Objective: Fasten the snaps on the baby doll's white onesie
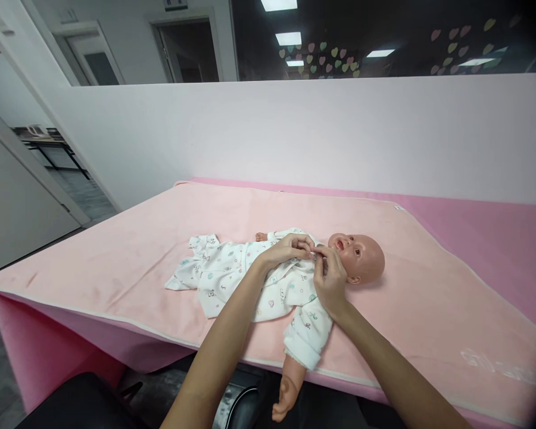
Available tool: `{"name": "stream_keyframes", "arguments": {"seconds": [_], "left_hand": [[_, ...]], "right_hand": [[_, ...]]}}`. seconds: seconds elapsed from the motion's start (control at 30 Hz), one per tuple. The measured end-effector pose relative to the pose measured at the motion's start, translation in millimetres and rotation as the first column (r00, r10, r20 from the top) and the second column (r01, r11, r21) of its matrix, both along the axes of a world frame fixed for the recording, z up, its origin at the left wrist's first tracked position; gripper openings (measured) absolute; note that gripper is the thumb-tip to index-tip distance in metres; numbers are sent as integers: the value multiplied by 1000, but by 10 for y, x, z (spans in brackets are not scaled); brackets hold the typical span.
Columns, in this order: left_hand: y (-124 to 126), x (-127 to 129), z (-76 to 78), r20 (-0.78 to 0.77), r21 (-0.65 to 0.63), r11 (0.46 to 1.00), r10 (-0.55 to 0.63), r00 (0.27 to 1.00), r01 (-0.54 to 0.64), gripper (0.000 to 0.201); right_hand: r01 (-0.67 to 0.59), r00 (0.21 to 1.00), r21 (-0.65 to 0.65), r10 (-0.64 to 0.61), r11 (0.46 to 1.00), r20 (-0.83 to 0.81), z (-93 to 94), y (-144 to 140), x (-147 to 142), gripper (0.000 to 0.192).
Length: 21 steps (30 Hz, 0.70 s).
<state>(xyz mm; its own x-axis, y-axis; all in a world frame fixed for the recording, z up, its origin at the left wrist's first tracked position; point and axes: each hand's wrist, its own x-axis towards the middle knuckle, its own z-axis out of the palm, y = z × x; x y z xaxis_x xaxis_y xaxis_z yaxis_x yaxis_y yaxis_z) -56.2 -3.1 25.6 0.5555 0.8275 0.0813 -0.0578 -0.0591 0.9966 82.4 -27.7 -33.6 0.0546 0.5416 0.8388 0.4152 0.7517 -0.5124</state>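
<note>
My doll [357, 257] lies on its back on the pink blanket [116, 262] that covers the tabletop, head toward the right end, one bare arm hanging over the near edge. Both my hands are pinched narrow at the collar of its printed sleepsuit [232, 271]: my left hand [286, 249] grips one side of the neckline, my right hand [329, 280] the other, fingertips touching just under the chin. The fastening itself is hidden beneath my fingers. I judge the risks to be these: the thin fabric could slip from so small a pinch, and any tug toward me could drag the doll nearer the near edge, where that arm already dangles.
</note>
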Motion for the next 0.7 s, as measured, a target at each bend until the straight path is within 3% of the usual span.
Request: {"name": "stream_keyframes", "arguments": {"seconds": [0.37, 0.7], "left_hand": [[-48, 10, 55, -27, 7, 999, 42, 999, -42, 18], [2, 2, 9, -54, 34, 999, -1, 999, 3, 24]], "right_hand": [[-26, 994, 63, 19, 998, 108, 14, -28, 7, 24], [4, 999, 74, -7, 997, 31, 16, -4, -5, 24]]}}
